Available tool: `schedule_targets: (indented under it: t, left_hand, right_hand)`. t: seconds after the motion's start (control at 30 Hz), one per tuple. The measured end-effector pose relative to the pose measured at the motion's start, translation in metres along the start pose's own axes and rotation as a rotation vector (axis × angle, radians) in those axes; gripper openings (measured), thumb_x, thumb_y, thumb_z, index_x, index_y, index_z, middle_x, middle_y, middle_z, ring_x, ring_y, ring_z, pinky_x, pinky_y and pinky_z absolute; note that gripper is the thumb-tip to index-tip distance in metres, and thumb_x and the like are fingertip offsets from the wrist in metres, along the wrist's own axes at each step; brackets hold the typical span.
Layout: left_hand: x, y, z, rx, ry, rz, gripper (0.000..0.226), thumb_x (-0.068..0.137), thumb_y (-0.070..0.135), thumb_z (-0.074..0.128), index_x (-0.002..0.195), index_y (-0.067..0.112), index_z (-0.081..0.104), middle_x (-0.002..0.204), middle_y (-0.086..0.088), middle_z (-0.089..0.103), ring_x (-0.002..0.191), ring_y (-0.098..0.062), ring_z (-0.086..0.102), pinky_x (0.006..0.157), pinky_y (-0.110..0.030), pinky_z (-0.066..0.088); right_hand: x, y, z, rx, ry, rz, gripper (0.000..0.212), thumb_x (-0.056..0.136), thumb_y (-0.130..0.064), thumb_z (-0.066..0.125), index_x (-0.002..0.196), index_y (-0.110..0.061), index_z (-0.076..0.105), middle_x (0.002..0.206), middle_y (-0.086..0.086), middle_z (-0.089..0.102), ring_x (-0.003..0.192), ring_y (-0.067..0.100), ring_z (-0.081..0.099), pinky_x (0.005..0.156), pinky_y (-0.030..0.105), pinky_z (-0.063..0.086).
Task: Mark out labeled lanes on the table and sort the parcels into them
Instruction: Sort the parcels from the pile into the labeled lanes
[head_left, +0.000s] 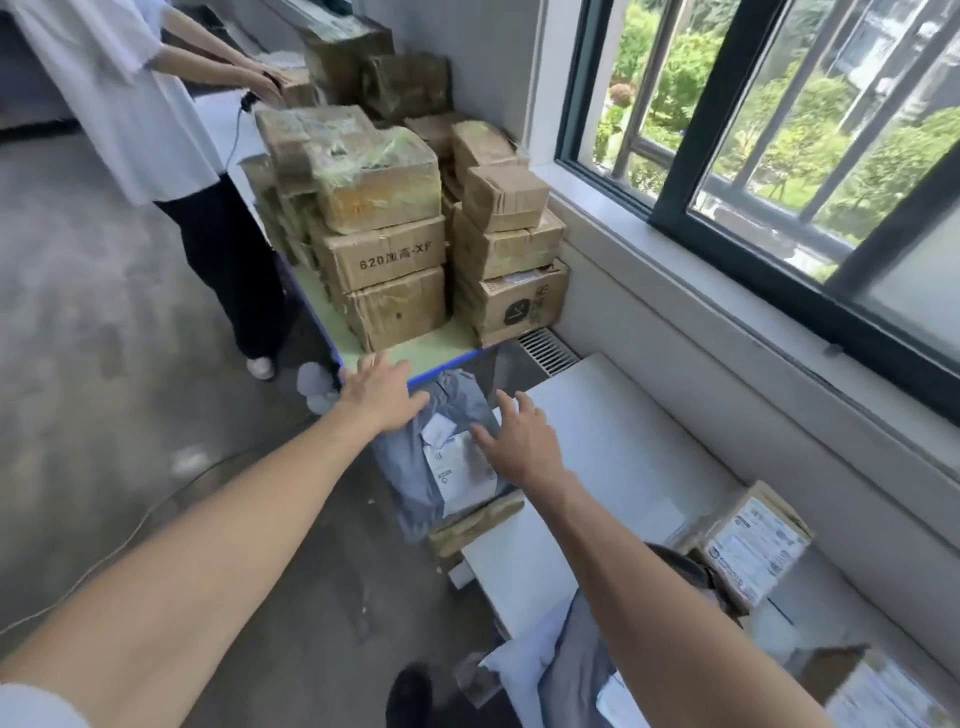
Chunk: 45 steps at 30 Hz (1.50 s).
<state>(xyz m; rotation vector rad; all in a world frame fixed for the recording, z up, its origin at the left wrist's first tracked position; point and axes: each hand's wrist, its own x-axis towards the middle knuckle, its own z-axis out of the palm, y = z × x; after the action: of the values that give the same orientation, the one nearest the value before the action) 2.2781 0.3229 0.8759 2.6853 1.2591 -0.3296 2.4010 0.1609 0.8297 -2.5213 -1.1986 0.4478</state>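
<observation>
Two bare hands reached out over a grey poly-mailer parcel (415, 467) that lay in the gap between a white surface (613, 447) and a green-topped, blue-edged surface (415, 353). Left hand (376, 392), fingers spread and released, rested at the blue edge, above the mailer's far end. Right hand (519, 441), also released, hovered with fingertips over the mailer's white shipping label (457, 473). Stacked cardboard boxes (384, 249) crowded the green-topped surface. Another labelled carton (748, 545) sat on the white surface near the wall. A second person (119, 93) stood at the far end.
</observation>
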Motion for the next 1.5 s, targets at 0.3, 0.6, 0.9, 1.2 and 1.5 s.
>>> schedule_targets:
  t: [0.3, 0.6, 0.9, 1.2, 1.5]
  left_hand:
    - [-0.019, -0.022, 0.040, -0.964, -0.150, -0.411, 0.074, 0.085, 0.050, 0.069, 0.143, 0.010, 0.045, 0.145, -0.008, 0.049, 0.128, -0.028, 0.050, 0.103, -0.036, 0.043]
    - [-0.009, -0.003, 0.037, -1.313, -0.082, -0.406, 0.038, 0.083, 0.031, 0.077, 0.115, 0.012, 0.067, 0.109, -0.007, 0.071, 0.095, -0.024, 0.068, 0.079, -0.032, 0.054]
    - [0.019, 0.052, -0.027, -1.303, 0.023, -0.059, 0.044, 0.079, 0.033, 0.079, 0.120, 0.023, 0.064, 0.114, -0.001, 0.069, 0.099, -0.021, 0.066, 0.088, -0.040, 0.056]
    - [0.002, 0.145, -0.054, -1.238, -0.089, 0.284, 0.022, 0.086, 0.031, 0.074, 0.104, 0.021, 0.069, 0.100, -0.004, 0.073, 0.093, -0.026, 0.070, 0.081, -0.040, 0.058]
    - [-0.066, 0.243, -0.052, -1.196, -0.287, 0.532, 0.004, 0.088, 0.023, 0.072, 0.090, 0.021, 0.068, 0.086, -0.002, 0.074, 0.072, -0.017, 0.070, 0.061, -0.027, 0.055]
  right_hand:
    - [-0.010, 0.002, 0.026, 0.651, -0.195, 0.348, 0.060, 0.084, -0.059, 0.058, 0.122, -0.014, 0.055, 0.120, 0.008, 0.063, 0.102, 0.026, 0.062, 0.086, 0.037, 0.052]
    - [-0.014, 0.002, 0.022, 0.976, -0.216, 0.470, 0.034, 0.084, -0.047, 0.065, 0.097, -0.015, 0.068, 0.102, 0.010, 0.071, 0.089, 0.028, 0.070, 0.070, 0.049, 0.062]
    - [-0.024, 0.004, -0.029, 1.283, -0.027, 0.533, 0.046, 0.087, -0.046, 0.066, 0.116, -0.012, 0.056, 0.114, 0.007, 0.060, 0.097, 0.028, 0.066, 0.068, 0.048, 0.062]
    - [-0.079, 0.037, -0.067, 1.473, 0.244, 0.626, 0.051, 0.085, -0.037, 0.072, 0.123, -0.012, 0.051, 0.114, 0.008, 0.059, 0.096, 0.033, 0.065, 0.066, 0.050, 0.062]
    - [-0.167, 0.091, -0.086, 1.557, 0.550, 0.699, 0.041, 0.087, -0.031, 0.072, 0.117, -0.013, 0.051, 0.107, 0.005, 0.065, 0.095, 0.025, 0.067, 0.072, 0.053, 0.061]
